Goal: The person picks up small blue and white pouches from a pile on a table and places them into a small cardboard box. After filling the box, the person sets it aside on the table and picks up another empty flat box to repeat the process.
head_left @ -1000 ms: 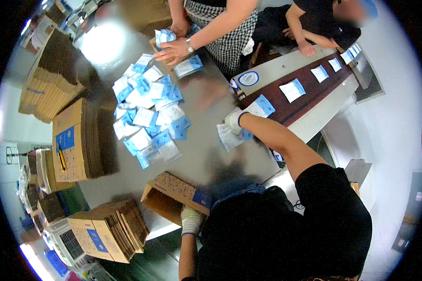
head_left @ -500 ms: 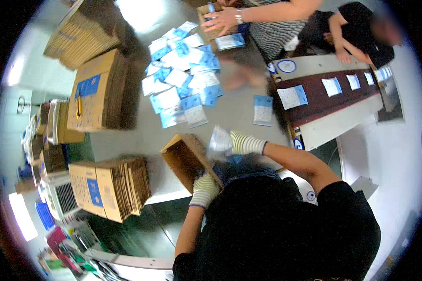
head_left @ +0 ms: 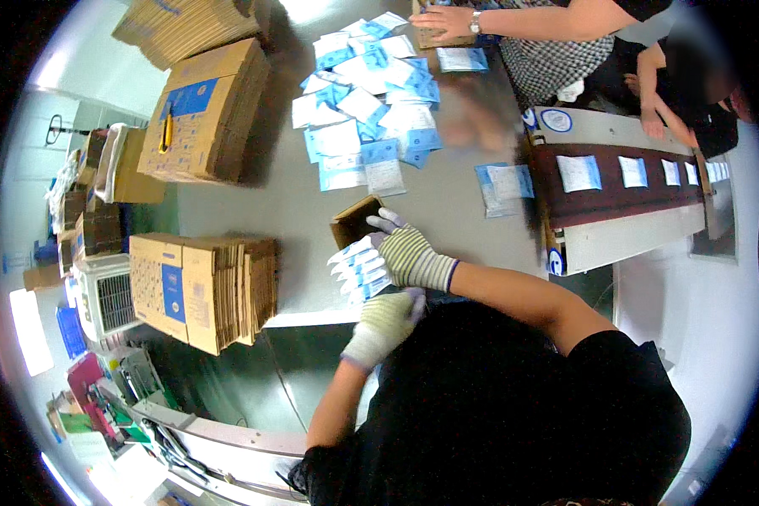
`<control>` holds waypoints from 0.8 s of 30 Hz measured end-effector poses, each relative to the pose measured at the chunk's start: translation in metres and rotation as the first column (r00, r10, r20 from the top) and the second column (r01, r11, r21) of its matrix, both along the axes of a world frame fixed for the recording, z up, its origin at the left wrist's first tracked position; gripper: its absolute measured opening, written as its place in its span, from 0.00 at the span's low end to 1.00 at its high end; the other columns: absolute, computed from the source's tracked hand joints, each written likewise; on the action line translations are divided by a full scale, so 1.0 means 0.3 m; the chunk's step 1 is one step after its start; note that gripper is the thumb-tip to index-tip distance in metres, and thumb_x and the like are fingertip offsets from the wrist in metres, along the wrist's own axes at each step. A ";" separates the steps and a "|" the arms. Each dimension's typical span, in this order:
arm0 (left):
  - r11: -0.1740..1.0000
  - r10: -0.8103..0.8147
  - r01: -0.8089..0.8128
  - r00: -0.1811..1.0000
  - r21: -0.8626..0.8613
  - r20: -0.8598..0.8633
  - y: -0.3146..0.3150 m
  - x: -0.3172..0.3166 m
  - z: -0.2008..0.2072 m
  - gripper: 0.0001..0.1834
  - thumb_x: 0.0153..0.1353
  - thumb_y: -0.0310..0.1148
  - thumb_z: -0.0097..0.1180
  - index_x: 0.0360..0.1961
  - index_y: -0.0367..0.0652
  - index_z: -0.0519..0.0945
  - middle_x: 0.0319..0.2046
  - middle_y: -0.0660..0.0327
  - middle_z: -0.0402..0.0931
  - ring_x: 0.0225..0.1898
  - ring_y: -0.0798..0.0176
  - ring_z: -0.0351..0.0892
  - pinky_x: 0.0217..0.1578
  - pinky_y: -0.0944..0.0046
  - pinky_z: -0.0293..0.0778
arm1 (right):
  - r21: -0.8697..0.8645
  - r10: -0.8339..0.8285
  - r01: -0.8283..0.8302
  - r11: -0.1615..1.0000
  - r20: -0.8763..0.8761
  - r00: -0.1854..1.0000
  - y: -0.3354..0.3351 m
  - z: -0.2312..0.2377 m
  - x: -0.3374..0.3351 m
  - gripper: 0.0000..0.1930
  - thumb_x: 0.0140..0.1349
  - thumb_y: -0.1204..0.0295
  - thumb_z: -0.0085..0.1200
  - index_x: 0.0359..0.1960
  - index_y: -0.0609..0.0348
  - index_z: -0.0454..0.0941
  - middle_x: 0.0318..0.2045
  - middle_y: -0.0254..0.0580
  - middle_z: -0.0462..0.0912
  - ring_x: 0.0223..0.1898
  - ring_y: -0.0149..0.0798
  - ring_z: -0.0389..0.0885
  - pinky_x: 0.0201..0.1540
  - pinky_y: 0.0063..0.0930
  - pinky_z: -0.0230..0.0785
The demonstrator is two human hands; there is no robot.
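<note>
A small open cardboard box (head_left: 354, 221) stands near the table's front edge, its dark inside showing at the far end. A row of white and blue packets (head_left: 361, 268) fills its near part. My right hand (head_left: 419, 258), in a striped glove, closes over the packets' right side, fingertips reaching over the box's opening. My left hand (head_left: 381, 327), in a pale glove, curls at the near end of the box, just below the packets; its grip is partly hidden. Beyond the box lies a big heap of loose packets (head_left: 371, 101).
Flattened cartons (head_left: 185, 287) stand in bundles along the left, one with a yellow cutter (head_left: 167, 128) on it. At right a dark conveyor belt (head_left: 607, 207) carries several packets. Two packets (head_left: 504, 187) overlap near its end. A co-worker's hand (head_left: 444, 23) reaches into another box.
My right hand has moved left from beside the box to its packets, which now show in a row. The box sits more upright. A second packet lies by the belt's end.
</note>
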State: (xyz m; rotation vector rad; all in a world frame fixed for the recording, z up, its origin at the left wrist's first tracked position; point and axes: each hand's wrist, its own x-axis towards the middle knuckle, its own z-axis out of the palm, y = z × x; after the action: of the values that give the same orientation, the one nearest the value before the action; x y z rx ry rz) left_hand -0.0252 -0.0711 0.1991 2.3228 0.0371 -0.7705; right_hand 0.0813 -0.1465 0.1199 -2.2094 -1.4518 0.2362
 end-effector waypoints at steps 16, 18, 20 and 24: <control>0.943 -0.095 0.123 0.990 0.310 -0.104 0.210 0.231 -0.626 0.24 0.55 0.44 0.46 0.50 0.43 0.73 0.49 0.50 0.71 0.50 0.48 0.70 0.49 0.57 0.68 | -0.232 -0.349 0.275 0.933 -0.401 0.847 -0.545 0.007 0.282 0.25 0.46 0.58 0.61 0.43 0.59 0.72 0.44 0.52 0.74 0.48 0.51 0.70 0.52 0.40 0.62; 0.908 -0.335 0.364 0.929 0.210 -0.160 0.181 0.262 -0.515 0.20 0.57 0.44 0.43 0.45 0.45 0.77 0.43 0.48 0.74 0.46 0.46 0.73 0.45 0.54 0.69 | -0.329 -0.448 0.378 0.865 -0.170 0.878 -0.675 0.069 0.348 0.20 0.47 0.60 0.60 0.38 0.60 0.75 0.36 0.52 0.78 0.38 0.51 0.75 0.46 0.37 0.67; 0.924 -0.258 0.298 0.949 0.242 -0.182 0.155 0.243 -0.498 0.18 0.55 0.44 0.46 0.41 0.46 0.79 0.40 0.49 0.76 0.43 0.46 0.75 0.42 0.54 0.71 | -0.358 -0.408 0.395 0.846 0.043 0.912 -0.826 0.027 0.425 0.18 0.48 0.62 0.59 0.39 0.60 0.76 0.34 0.52 0.79 0.38 0.52 0.75 0.46 0.39 0.67; 0.929 -0.198 0.221 0.974 0.298 -0.106 0.173 0.147 -0.580 0.17 0.52 0.43 0.50 0.38 0.46 0.79 0.38 0.52 0.78 0.41 0.47 0.76 0.39 0.54 0.73 | -0.449 -0.618 0.597 0.665 0.118 0.777 -0.997 0.166 0.631 0.17 0.49 0.67 0.55 0.41 0.59 0.75 0.41 0.52 0.77 0.46 0.52 0.72 0.50 0.39 0.64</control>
State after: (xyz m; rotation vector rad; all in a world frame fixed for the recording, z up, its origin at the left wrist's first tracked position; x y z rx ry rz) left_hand 0.0189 -0.0192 0.0250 2.6234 -0.0647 -1.0200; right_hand 0.2706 -0.4457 0.1696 -2.9192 -0.5698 0.4295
